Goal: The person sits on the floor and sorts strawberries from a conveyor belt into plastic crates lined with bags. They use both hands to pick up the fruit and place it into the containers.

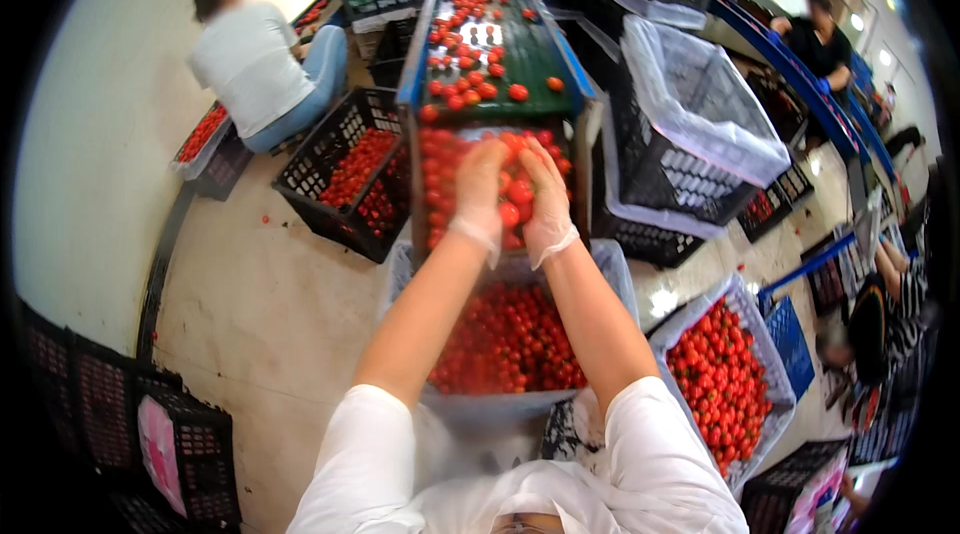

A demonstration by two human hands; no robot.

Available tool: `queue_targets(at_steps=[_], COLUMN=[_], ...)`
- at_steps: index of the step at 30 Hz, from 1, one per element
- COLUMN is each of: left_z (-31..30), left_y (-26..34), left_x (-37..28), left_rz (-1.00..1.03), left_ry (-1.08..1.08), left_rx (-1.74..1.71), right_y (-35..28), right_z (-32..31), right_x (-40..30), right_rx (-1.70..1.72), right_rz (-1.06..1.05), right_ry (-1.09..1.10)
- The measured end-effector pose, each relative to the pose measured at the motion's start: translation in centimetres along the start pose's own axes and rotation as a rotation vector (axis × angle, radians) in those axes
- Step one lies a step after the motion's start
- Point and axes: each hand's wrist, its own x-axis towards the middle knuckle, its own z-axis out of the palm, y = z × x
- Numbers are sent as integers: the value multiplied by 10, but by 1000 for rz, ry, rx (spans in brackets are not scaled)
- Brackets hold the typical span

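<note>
My left hand (pixel 480 177) and my right hand (pixel 547 196), both in thin clear gloves, are cupped around red cherry tomatoes (pixel 517 192) between the palms. They are over the chute (pixel 583 159) at the near end of a conveyor, where more tomatoes lie to either side, partly blurred. Beyond my fingertips, loose tomatoes are scattered on the green conveyor belt (pixel 536 107). Below my wrists stands a lined crate (pixel 495 405) holding many small red tomatoes; my forearms hide part of it.
A black crate (pixel 337 215) with tomatoes stands left of the conveyor. At right are a lined crate (pixel 697 136) on stacked crates and a full tomato crate (pixel 784 399). One person (pixel 251 61) sits at left; another (pixel 817 38) stands by a blue-framed conveyor (pixel 787 72).
</note>
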Motion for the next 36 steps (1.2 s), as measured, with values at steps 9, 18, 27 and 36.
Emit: queue_targets(at_steps=[9, 18, 27, 36], left_z=[68, 212, 262, 86], left_y=[-47, -228, -203, -58], left_x=[-103, -264, -289, -146], left_rz=[-145, -691, -820, -603], left_ry=[-133, -486, -916, -352], left_rx=[-8, 237, 475, 222], right_y=[-84, -203, -289, -279], right_z=[-60, -261, -383, -328], right_x=[-100, -255, -428, -402], right_rx=[115, 236, -82, -236], right_rz=[-81, -439, -322, -573], right_ry=[81, 569, 1007, 1003])
